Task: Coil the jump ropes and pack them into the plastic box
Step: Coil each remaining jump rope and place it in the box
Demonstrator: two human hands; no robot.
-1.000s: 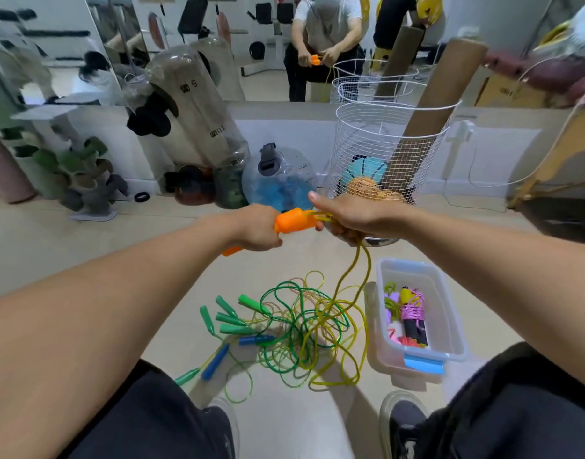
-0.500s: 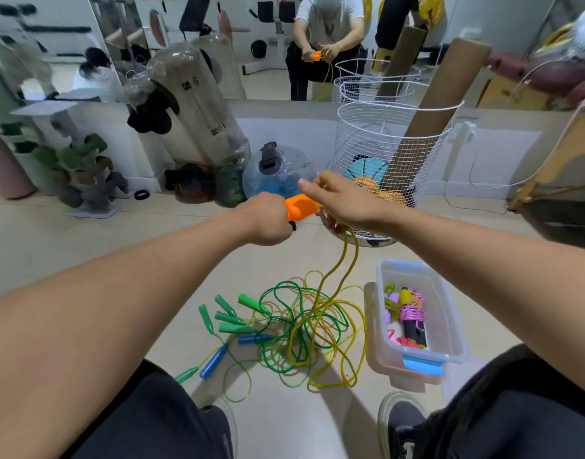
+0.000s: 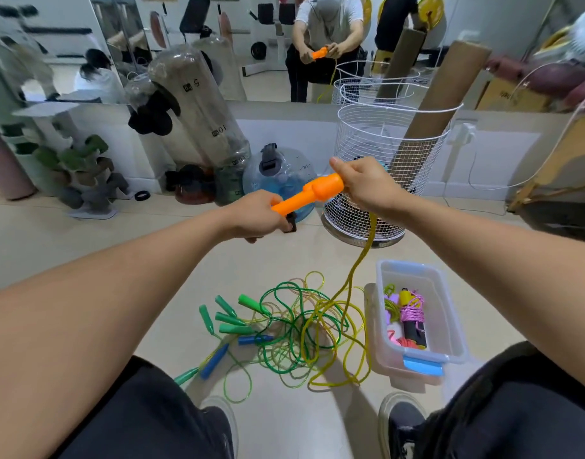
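Both hands (image 3: 360, 183) have lifted the orange handles (image 3: 312, 193) higher, rope trailing.

We are losing the near end of the orange handle (image 3: 312, 193) inside the left hand (image 3: 256, 217), whose fingers are curling out of sight beneath it. The right hand (image 3: 364, 187) is covering the handle's far end, so we cannot tell where the yellow rope (image 3: 354, 270) is joining it. Below the grip, the tangled ropes (image 3: 291, 332) are overlapping too much to separate. The plastic box (image 3: 450, 329) contents are partly hiding one another.
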